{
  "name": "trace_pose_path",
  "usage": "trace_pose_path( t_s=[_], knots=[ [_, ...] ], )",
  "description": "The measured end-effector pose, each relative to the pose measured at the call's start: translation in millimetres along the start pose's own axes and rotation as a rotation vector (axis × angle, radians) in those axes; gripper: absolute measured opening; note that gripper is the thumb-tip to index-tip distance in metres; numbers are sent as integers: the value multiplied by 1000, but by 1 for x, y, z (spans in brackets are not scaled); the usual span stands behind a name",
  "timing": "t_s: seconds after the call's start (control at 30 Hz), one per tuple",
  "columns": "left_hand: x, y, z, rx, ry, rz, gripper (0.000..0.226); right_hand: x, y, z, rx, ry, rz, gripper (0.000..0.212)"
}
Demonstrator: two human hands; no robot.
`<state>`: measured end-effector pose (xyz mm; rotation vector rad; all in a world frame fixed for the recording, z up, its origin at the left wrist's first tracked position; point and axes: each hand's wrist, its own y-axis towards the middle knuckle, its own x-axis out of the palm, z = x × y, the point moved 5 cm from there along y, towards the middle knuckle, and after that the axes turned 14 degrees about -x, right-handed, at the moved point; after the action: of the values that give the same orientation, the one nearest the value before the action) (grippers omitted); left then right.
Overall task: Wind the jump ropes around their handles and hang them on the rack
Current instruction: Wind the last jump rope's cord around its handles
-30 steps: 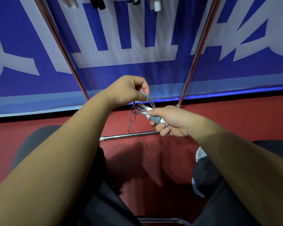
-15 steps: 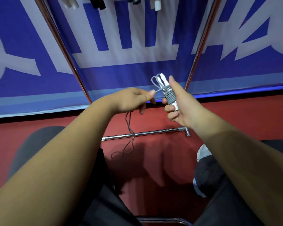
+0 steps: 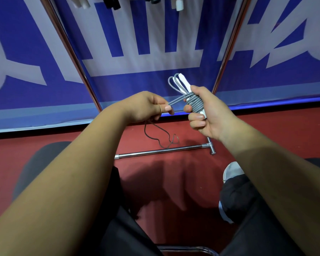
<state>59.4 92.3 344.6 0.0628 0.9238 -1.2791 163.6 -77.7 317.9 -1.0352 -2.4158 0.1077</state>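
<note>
Jump rope (image 3: 194, 105) winding looks close to done, with grey coils stacked tight round the paired white handles (image 3: 183, 83). To finish well, the left hand (image 3: 146, 106), which pinches the cord between thumb and fingertips, should hold the short stretch taut. It should also feed the loose tail (image 3: 161, 133) that dangles beneath it toward the floor, so no slack kinks into the wraps. Each new turn wants laying just beside the last, not over it, and the end likely needs tucking under a coil so the bundle holds when hung. The right hand (image 3: 205, 117) is clamped round the handles and coils, thumb pressing the top wraps. It should grip firmly without covering the spot where the next turn lands.

The bundle sits in the right hand, tilted up and leftward, two cord loops poking out above the thumb. The left hand is just beside it, joined by the taut cord. Behind both rise the slanted poles of the rack (image 3: 71, 50).
</note>
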Motion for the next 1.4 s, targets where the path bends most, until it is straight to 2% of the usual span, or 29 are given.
trace_pose_path(
  t_s=[0.17, 0.3, 0.33, 0.43, 0.53, 0.7, 0.8, 0.93, 1.1, 1.27, 1.4],
  knots=[
    [3, 7, -7, -51, 53, -4, 22, 10, -10, 8, 138, -32, -162, 29],
    [1, 10, -12, -61, 207, 90, 13, 17, -30, 23, 327, -168, -373, 36],
    [3, 9, -12, -33, 161, 48, 6, 18, -34, 25, 343, -193, -407, 42],
    [7, 1, -3, 77, -61, -103, 27, 24, -42, 27, 352, -169, -510, 55],
    [4, 0, 9, 150, -130, -121, 22, 28, -50, 26, 385, -93, -606, 64],
    [-1, -2, 15, 131, -214, -115, 16, 34, -54, 33, 413, 3, -673, 65],
    [3, -5, 19, 114, -222, -169, 11, 34, -54, 36, 444, -13, -699, 47],
    [2, -3, 19, 111, -146, -151, 17, 32, -51, 43, 455, -113, -659, 30],
    [-10, -2, 23, 124, -15, 18, 20, 19, -33, 53, 398, -262, -436, 21],
    [-14, -2, 17, 99, 228, 115, 20, 1, -9, 52, 307, -221, -136, 17],
    [-12, 2, 9, 67, 251, 149, 21, -5, 1, 41, 222, -165, -54, 19]
  ],
)
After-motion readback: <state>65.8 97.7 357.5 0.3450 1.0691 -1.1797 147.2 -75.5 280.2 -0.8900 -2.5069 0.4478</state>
